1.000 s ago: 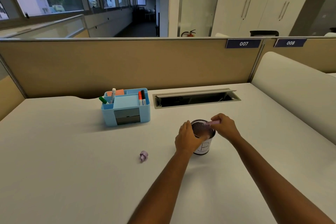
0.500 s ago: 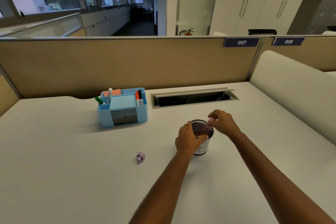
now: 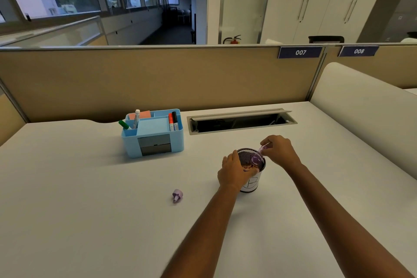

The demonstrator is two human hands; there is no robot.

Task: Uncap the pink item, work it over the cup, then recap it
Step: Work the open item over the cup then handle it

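Note:
A black mesh cup with a white lower band stands on the white desk. My left hand grips its left side and rim. My right hand holds the pink item, a small pink-purple sharpener-like piece, tilted down over the cup's mouth. Brownish shavings lie inside the cup. The item's pink cap lies loose on the desk, to the left of the cup and apart from both hands.
A blue desk organiser with markers and sticky notes stands at the back left. An open cable tray is set into the desk behind the cup. A beige partition bounds the far edge, and a white curved panel the right side.
My right hand has turned the pink item from lying flat across the rim to pointing down into the cup. My left hand stays on the cup.

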